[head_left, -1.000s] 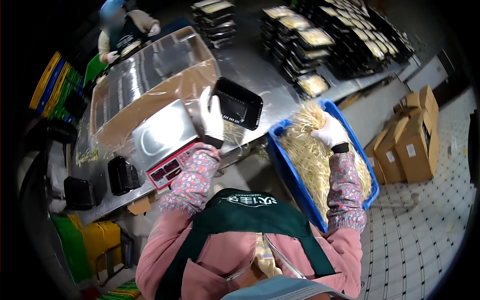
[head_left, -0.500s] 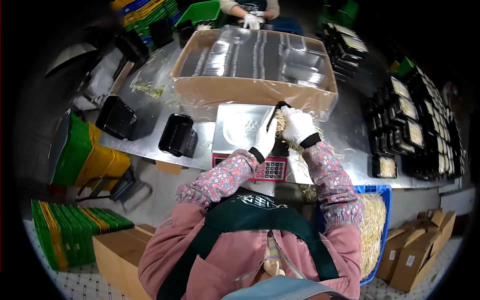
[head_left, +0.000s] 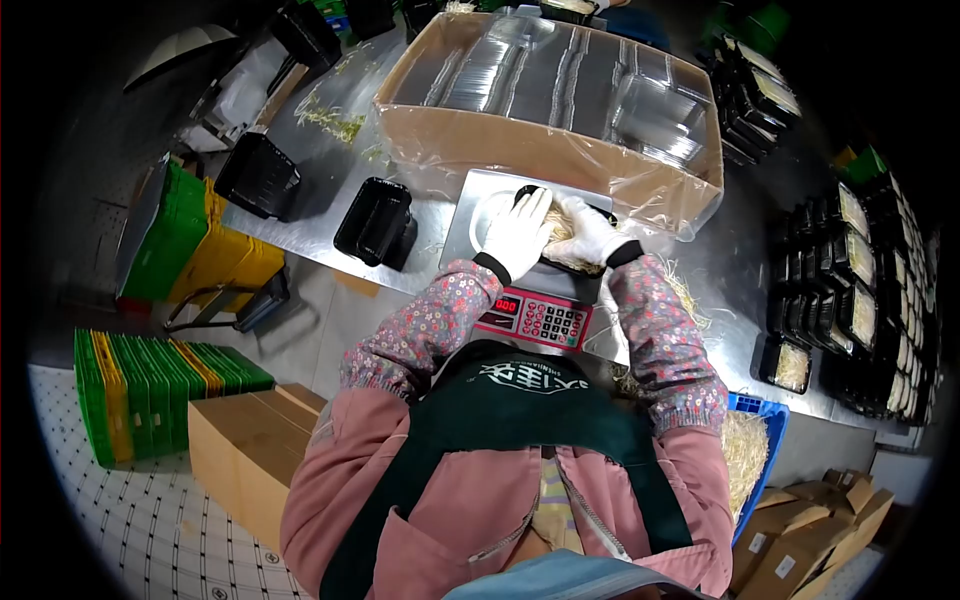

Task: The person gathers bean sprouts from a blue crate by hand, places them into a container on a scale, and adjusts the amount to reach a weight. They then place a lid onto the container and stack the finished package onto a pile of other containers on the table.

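A black plastic tray filled with pale, thin sprouts rests on the steel plate of a weighing scale. My left hand, in a white glove, lies over the tray's left part with its fingers stretched out on the sprouts. From the other side my right hand, also gloved, presses on the sprouts, thumb apart from the fingers. Both hands partly hide the tray. On the scale's red panel, the lit display shows zeros.
Behind the scale stands a cardboard box of clear plastic lids. Empty black trays sit to the left. Filled trays are stacked at right, and a blue crate of sprouts stands below. Another person's hand shows at the top edge.
The tray, tilted up between my hands before, now lies flat on the scale. My left hand has moved from its side onto the sprouts. The view has shifted.
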The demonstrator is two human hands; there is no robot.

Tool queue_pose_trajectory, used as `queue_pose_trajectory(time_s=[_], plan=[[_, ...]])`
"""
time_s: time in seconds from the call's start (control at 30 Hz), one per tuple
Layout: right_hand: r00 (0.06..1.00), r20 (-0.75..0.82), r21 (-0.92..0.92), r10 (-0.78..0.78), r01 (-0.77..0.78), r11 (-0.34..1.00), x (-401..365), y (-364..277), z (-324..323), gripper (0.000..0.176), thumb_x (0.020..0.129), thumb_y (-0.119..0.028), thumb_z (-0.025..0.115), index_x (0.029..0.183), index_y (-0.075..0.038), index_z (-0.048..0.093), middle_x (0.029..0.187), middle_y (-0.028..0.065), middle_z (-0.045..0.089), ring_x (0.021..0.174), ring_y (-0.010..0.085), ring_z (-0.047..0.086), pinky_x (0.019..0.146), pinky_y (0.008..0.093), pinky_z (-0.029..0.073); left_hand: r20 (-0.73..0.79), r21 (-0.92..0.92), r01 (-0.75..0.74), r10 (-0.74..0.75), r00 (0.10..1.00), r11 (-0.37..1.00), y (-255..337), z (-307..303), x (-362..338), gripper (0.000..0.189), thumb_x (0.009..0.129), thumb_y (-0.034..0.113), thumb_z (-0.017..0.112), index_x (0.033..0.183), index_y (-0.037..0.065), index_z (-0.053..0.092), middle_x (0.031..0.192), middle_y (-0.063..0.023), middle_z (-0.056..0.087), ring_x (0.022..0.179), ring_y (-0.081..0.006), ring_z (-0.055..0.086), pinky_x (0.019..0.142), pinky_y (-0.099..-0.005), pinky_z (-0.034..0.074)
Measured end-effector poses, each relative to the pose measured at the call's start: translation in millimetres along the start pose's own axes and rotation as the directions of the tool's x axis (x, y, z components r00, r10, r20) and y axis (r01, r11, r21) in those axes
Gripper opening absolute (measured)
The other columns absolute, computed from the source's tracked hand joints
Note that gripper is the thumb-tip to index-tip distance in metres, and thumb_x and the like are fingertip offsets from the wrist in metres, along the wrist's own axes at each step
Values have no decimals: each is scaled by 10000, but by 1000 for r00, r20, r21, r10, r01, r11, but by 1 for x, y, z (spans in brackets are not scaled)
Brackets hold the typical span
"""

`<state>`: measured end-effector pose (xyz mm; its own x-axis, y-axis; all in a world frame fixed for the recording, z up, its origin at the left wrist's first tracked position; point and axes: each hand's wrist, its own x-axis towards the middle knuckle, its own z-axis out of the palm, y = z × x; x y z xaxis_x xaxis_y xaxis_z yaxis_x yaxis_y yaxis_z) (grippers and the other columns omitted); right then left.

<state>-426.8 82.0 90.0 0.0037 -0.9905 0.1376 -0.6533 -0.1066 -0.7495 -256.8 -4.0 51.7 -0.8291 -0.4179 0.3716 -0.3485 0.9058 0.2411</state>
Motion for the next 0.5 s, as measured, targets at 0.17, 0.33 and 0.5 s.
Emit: queue_pose_trajectory(time_s=[0.17,0.33,0.5], plan=[[998,62,141,21,-30,990,-45,2,-86,710,777,-132,769,1420,-22,490,1393,172,552,1306,263,508,1122,348,373,-41,-73,34,-37,998,997,-1,-4,-1,577,961,315,532,1444,12,441,1424,-202,513,1323,-380,459,1125,-464,318],[975,-132,228,180,-147,962,-111,27,-147,700,804,-141,780,1425,-4,487,1403,134,554,1311,207,498,1112,339,365,-109,-453,141,-211,971,880,-37,-58,-3,552,961,220,590,1448,8,439,1411,-243,511,1353,-342,454,1135,-400,352],[915,-298,247,271,-201,948,-135,64,-144,776,802,-221,826,1446,0,454,1392,153,556,1322,243,488,1121,364,355,-84,-310,195,-231,969,931,-52,-115,-11,643,958,279,615,1494,25,366,1493,-208,438,1401,-307,413,1147,-379,341]])
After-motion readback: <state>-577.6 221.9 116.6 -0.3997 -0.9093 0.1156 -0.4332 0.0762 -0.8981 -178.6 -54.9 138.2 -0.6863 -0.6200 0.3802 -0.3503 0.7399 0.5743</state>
